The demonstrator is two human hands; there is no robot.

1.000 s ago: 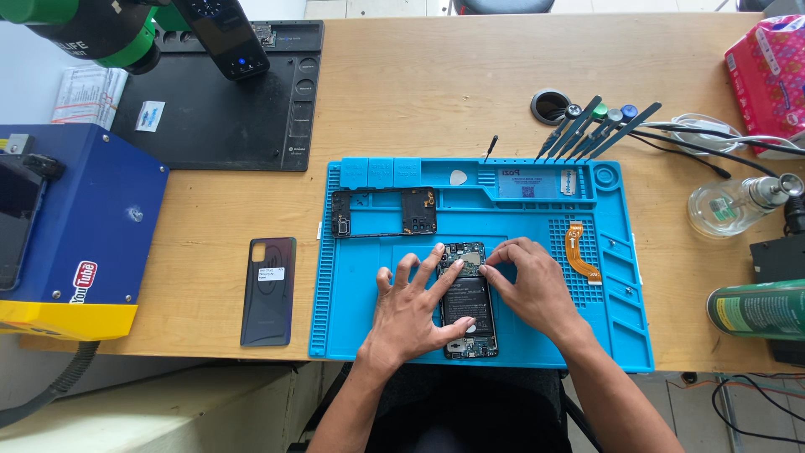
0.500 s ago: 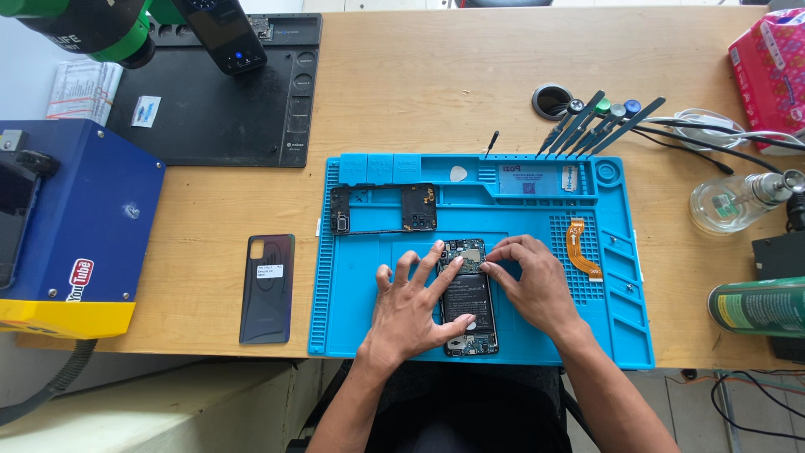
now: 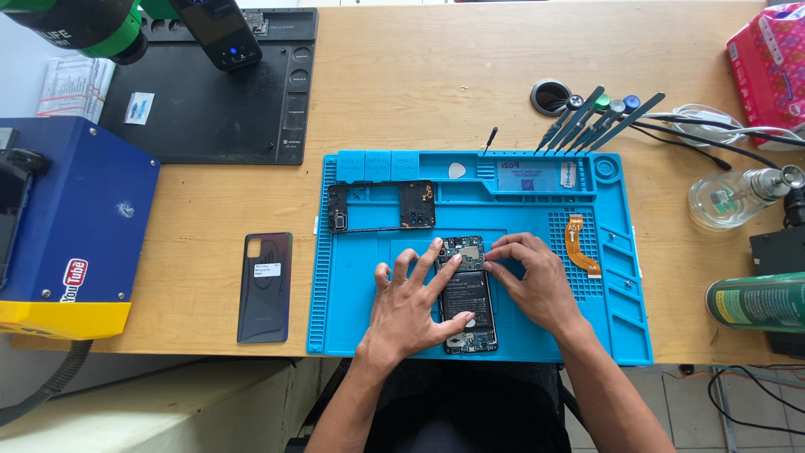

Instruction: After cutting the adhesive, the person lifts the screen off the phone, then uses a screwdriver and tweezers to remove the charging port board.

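Both hands rest on an opened phone [image 3: 470,294] that lies lengthwise near the front middle of a blue work mat [image 3: 537,210]. Left hand [image 3: 407,306] lies flat with its 5 fingers spread apart: the thumb presses the lower half of the phone, the fingertips reach its upper left edge, and nothing is gripped. Right hand [image 3: 537,281] sits against the phone's right side, fingers curled and drawn together at the top right corner, where the circuit board shows; whether the fingertips pinch some small part there cannot be told.

Just beyond the phone, toward the far left of the mat, lies a black inner frame [image 3: 381,206]. An orange flex cable [image 3: 581,245] rests on the mat just right of the right hand. A row of screwdrivers [image 3: 599,117] leans over the mat's far right corner.

Off the mat to the left, a dark back cover [image 3: 265,288] lies flat on the wooden table [image 3: 419,84], well apart from the hands. Farther left stands a blue box [image 3: 75,218]. A black mat [image 3: 218,101] lies at the table's far left, and a clear glass bottle [image 3: 729,197] and a green can [image 3: 755,302] sit at the right edge.
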